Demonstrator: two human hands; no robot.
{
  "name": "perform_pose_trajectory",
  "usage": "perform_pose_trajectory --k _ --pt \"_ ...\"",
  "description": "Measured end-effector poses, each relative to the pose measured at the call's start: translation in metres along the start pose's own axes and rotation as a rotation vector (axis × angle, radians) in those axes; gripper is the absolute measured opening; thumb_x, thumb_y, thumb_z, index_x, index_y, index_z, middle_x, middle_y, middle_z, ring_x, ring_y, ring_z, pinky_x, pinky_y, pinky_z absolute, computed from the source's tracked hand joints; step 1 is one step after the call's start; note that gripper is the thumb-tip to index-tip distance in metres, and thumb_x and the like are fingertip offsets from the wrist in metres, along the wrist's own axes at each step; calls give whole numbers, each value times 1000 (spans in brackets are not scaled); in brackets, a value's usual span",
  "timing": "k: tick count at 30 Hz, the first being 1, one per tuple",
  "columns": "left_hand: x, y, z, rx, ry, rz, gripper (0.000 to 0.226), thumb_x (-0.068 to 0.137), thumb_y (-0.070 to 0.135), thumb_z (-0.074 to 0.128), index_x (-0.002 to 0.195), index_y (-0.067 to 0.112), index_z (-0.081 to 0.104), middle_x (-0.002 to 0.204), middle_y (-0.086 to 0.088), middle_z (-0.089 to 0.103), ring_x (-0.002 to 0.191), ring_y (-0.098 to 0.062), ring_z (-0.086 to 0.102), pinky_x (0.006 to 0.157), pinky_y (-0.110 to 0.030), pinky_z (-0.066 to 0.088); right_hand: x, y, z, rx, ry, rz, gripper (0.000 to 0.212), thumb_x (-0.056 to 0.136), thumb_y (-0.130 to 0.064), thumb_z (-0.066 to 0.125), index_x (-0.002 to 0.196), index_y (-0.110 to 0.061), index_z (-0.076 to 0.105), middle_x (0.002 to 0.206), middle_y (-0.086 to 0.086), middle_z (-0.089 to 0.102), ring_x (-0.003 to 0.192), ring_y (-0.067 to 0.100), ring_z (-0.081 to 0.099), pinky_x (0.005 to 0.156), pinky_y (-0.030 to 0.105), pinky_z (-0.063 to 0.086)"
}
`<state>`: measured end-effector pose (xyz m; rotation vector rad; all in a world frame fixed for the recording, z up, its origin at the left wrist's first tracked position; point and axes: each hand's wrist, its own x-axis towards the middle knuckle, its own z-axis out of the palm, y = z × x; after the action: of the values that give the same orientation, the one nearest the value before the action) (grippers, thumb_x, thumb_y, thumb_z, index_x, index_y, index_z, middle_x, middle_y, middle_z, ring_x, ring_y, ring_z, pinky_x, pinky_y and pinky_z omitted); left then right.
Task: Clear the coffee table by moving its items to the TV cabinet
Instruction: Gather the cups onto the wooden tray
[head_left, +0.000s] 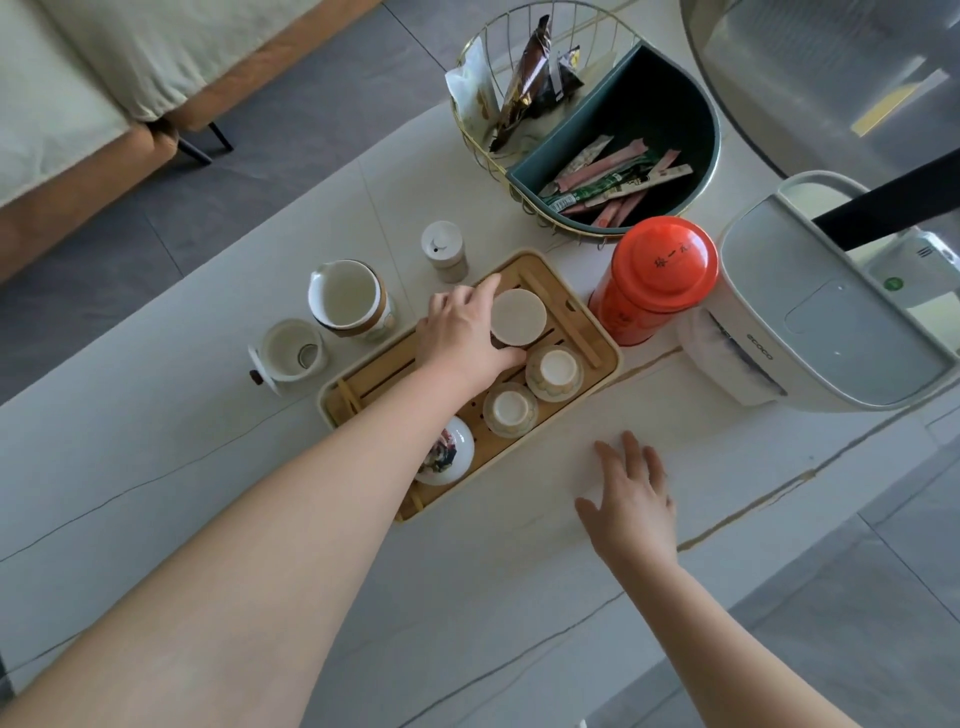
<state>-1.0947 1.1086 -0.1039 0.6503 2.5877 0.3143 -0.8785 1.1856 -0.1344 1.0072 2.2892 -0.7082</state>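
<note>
Teaware crowds the near half of the coffee table (156, 467), most of it on a slatted bamboo tea tray (597, 343). The left hand (462, 338) curls round an upturned pale cup (518, 317) at the tray's far end, thumb on the near side and forefinger on the far rim — a sideways grip on the wall. The right hand (631, 499) rests flat on the tabletop just beside the tray, fingers spread and holding nothing.

Glazed ceramic like this is likely light, stiff, smooth and easy to chip; two smaller upturned cups (553, 371) stand touching or nearly touching it, so a straight lift looks safer than a slide. A painted white pot (447, 457) sits at the tray's near end, partly hidden by the forearm.

Moved whole, the tray would want both hands at its short ends, kept level — loose cups could skate on the slats. The orange tea tin (654, 280) is probably sturdier.
</note>
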Motion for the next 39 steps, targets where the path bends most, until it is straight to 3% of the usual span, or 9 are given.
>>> perform_pose_trajectory --k 6,12,15,19,23,28,31,35,39 --pt "-42 -26 -35 -433 87 -42 64 84 37 63 140 23 38 122 -3 53 105 -15 52 89 -30 44 -27 -38 -44 190 127 -165 43 93 -28 51 134 -21 41 133 2 53 120 23 50 101 44 41" --pt "-89 -100 -55 -538 265 -248 43 86 34 61 127 23 53 102 7 58 79 2 55 69 -14 41 -44 -128 -67 315 226 -524 33 90 -22 56 122 -19 53 114 -4 63 104 15 59 85 26 44" --pt "-106 -144 -53 -550 305 -397 39 86 28 61 124 19 56 103 2 60 83 -10 58 74 -21 40 -42 -175 -60 309 151 -703 37 91 -19 55 127 -14 51 121 1 61 110 16 57 88 29 48" --pt "-114 -193 -42 -480 258 -486 58 86 29 61 139 19 41 133 -6 51 114 -20 53 93 -33 43 -23 -224 -33 168 92 -820 46 91 -18 54 135 -14 44 133 4 53 119 20 51 91 32 46" --pt "-101 -225 -31 -401 165 -454 84 84 35 65 149 17 16 155 -4 27 140 -27 26 111 -36 26 4 -264 -8 -72 35 -899 53 90 -17 53 140 -19 35 145 -1 41 122 22 49 85 37 49" --pt "-72 -245 -24 -486 235 -359 88 74 30 74 146 16 25 149 -5 38 136 -26 35 104 -30 31 43 -312 5 -568 88 -1149 76 84 -29 63 145 -13 21 154 4 25 143 18 20 114 31 18" --pt "-62 -250 -21 -546 186 -315 95 70 30 79 147 23 24 146 -1 43 130 -20 40 95 -23 31 61 -332 6 -945 206 -1177 88 77 -47 66 143 -8 23 148 7 33 140 22 26 117 40 11" --pt "-58 -252 -15 -698 188 -327 91 67 25 81 143 27 31 138 -1 51 122 -20 50 98 -35 45 71 -345 12 -1112 123 -1081 82 75 -53 62 140 -16 27 133 4 47 121 26 50 114 47 18" --pt "-61 -252 -10 -747 192 -322 88 67 24 82 139 28 32 133 4 52 109 -15 54 82 -23 44 72 -345 15 -1105 130 -1044 78 75 -58 62 135 -19 31 121 2 58 106 27 60 106 47 29"
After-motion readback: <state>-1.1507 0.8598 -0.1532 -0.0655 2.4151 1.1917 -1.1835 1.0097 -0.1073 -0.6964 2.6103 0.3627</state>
